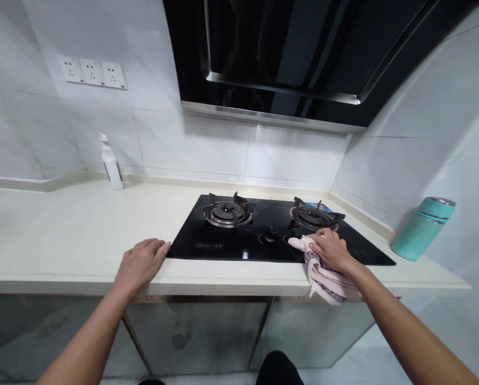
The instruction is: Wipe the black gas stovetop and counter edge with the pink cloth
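Observation:
My right hand (330, 250) presses a pink-and-white patterned cloth (323, 275) onto the front right of a black glass gas hob (223, 251), and the cloth hangs over the counter edge. Its fingers lie close to the control knobs (271, 233). My left hand (142, 262) rests empty on the cream countertop (63, 240), fingers just touching the hob's left edge. The hob has a left burner (227, 213) and a right burner (314, 216), each under a dark pan support.
A white spray bottle (111, 166) stands at the back left against the tiled wall. A teal flask (423, 229) lies tilted at the right. A black range hood (287, 59) hangs above the hob, and wall sockets (92, 72) sit upper left.

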{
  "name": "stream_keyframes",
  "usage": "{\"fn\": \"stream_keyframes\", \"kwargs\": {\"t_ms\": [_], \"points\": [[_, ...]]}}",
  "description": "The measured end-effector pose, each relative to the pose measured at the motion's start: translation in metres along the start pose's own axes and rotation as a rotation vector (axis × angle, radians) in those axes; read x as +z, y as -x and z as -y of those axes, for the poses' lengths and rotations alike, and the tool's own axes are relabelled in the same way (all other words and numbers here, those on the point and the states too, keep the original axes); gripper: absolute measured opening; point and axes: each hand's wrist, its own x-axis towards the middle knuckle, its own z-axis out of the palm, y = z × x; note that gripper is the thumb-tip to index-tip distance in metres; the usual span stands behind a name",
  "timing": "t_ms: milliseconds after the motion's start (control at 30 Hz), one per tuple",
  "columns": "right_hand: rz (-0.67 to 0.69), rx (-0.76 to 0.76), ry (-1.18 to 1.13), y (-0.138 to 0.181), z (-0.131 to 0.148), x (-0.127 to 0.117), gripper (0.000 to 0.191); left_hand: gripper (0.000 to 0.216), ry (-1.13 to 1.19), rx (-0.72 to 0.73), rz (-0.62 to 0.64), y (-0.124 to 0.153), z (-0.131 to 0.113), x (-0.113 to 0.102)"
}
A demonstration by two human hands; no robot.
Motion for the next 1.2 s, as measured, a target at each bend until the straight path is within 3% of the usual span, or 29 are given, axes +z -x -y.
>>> {"fn": "stream_keyframes", "kwargs": {"t_ms": [67, 167, 300, 433, 733, 1200], "points": [[0.020, 0.024, -0.007, 0.012, -0.011, -0.002, 0.040, 0.065, 0.002, 0.001, 0.008, 0.001, -0.001, -0.001], [0.062, 0.195, -0.013, 0.025, -0.027, -0.006, 0.048, 0.065, 0.013, 0.014, 0.002, 0.001, -0.001, -0.001], [0.109, 0.330, 0.117, 0.012, -0.031, -0.013, 0.051, 0.064, 0.018, 0.009, -0.015, 0.001, 0.000, 0.002], [0.131, 0.217, 0.147, -0.030, -0.012, -0.013, 0.035, 0.065, 0.018, -0.007, -0.007, 0.002, -0.002, 0.002], [0.138, -0.057, 0.004, -0.124, 0.030, -0.009, 0.017, 0.061, 0.020, -0.023, -0.030, 0.006, -0.003, 0.002], [0.214, -0.180, -0.070, -0.237, 0.098, 0.032, 0.034, 0.062, 0.062, -0.046, -0.028, 0.003, 0.010, 0.009]]}}
